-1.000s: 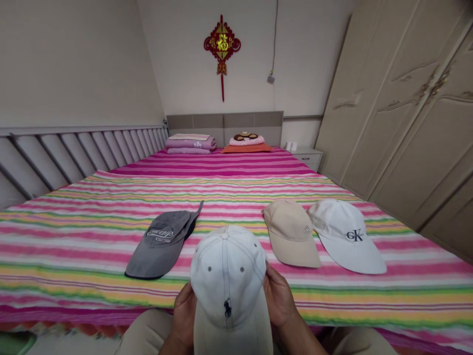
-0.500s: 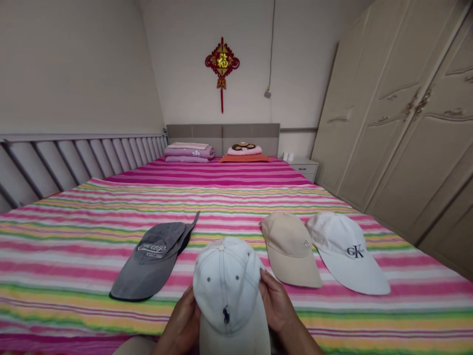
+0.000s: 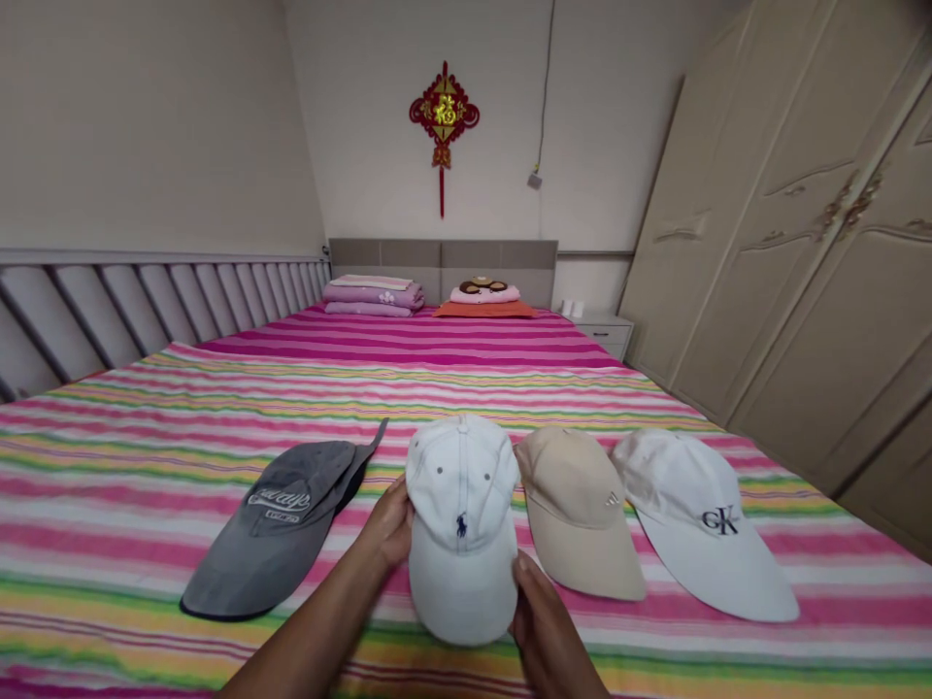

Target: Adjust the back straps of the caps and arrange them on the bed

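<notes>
Now the horse-logo cap [image 3: 462,524] has moved farther, between grey cap [image 3: 273,529] and beige cap [image 3: 575,505], joining their row; left hand [image 3: 394,522] pinches its left side, right hand [image 3: 545,621] its brim.

the left hand [image 3: 393,524] is showing bare, its back looking rounded, and its shape is narrowing into a slim left wrist [image 3: 376,549]. the left forearm [image 3: 313,621] is appearing bare as well, its sides running nearly straight and its outline broadening gently toward the elbow end, where the lower edge of the view is cutting it off. the right hand [image 3: 546,621] is likewise showing bare, and the right thumb [image 3: 527,575] is ending in a blunt, rounded tip. the lower edge is cropping this arm much sooner, near the wrist. finer details, such as nails and creases, are blurring too much to tell.
</notes>
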`<move>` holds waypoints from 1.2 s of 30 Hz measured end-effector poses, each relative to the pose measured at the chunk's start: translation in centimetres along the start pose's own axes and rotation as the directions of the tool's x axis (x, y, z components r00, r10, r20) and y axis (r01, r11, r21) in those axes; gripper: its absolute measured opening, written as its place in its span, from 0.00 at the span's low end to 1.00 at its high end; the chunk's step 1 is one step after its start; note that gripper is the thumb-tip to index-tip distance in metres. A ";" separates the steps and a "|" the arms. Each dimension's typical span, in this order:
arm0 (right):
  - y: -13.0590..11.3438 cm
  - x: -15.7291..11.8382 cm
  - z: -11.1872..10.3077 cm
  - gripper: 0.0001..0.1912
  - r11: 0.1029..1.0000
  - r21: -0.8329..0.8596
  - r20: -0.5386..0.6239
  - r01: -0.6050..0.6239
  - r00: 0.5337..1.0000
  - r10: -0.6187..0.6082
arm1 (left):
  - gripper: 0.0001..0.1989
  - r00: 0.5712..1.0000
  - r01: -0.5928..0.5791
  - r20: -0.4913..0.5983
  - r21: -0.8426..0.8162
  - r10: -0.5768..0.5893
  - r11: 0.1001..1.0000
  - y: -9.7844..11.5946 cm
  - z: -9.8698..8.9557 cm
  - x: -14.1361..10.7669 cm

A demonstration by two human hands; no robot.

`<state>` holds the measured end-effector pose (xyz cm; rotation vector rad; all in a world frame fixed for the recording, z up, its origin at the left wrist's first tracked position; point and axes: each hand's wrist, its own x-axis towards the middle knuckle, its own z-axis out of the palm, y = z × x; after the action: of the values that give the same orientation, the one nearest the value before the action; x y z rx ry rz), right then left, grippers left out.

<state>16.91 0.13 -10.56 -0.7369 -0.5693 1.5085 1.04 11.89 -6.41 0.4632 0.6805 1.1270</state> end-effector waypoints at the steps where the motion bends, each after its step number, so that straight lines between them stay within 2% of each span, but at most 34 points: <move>1: 0.0 0.1 0.0 0.19 0.998 -0.066 -0.036 0.007 0.999 -0.010 | 0.04 1.000 -0.008 0.001 0.008 0.008 1.000 0.1 0.4 0.8; 3: 0.0 0.8 -0.2 0.21 0.984 -0.174 -0.068 0.023 0.997 -0.036 | 0.05 1.000 -0.023 -0.004 0.034 0.023 0.999 0.2 1.1 2.4; 6: 0.0 2.7 -0.8 0.25 0.977 -0.212 -0.127 0.031 0.990 -0.059 | 0.05 1.000 -0.005 -0.018 0.054 0.006 0.999 -0.1 1.5 4.7; 9: 0.3 4.2 -1.4 0.35 0.981 -0.193 -0.232 -0.006 0.972 -0.040 | 0.02 0.995 0.038 -0.095 0.104 -0.028 0.994 -0.8 0.9 6.4; 13: 0.5 4.6 -1.7 0.45 0.985 -0.168 -0.261 -0.045 0.965 -0.001 | 0.02 0.982 0.098 -0.174 0.153 -0.070 0.983 -1.6 -0.4 7.6; 16: 0.5 4.1 -1.4 0.46 0.990 -0.135 -0.263 -0.040 0.965 0.003 | 0.02 0.980 0.104 -0.186 0.160 -0.073 0.982 -1.8 -0.9 7.8; 20: 0.3 3.9 -0.9 0.46 0.992 -0.119 -0.296 -0.033 0.955 -0.004 | 0.01 0.980 0.107 -0.180 0.149 -0.080 0.983 -1.9 -0.5 8.1; 25: -0.3 4.5 -0.5 0.44 0.991 -0.130 -0.271 0.041 0.960 -0.076 | 0.01 0.990 0.028 -0.143 0.146 -0.007 0.989 -1.4 0.5 8.8; 28: -0.5 4.6 -0.5 0.45 0.989 -0.140 -0.291 0.040 0.953 -0.080 | 0.01 0.990 0.006 -0.138 0.175 0.019 0.985 -1.3 0.7 9.2; 33: -0.1 4.0 -0.6 0.49 0.992 -0.125 -0.352 0.006 0.935 -0.050 | 0.04 0.976 0.096 -0.215 0.280 -0.035 0.955 -2.3 0.1 9.5; 36: 0.4 3.7 -0.9 0.48 0.994 -0.107 -0.390 0.028 0.918 -0.068 | 0.08 0.964 0.143 -0.258 0.319 -0.059 0.937 -2.7 0.0 9.6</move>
<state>17.30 3.66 -11.82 -1.0655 -0.3549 1.2457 5.34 19.81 -10.63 0.5750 1.1122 0.9802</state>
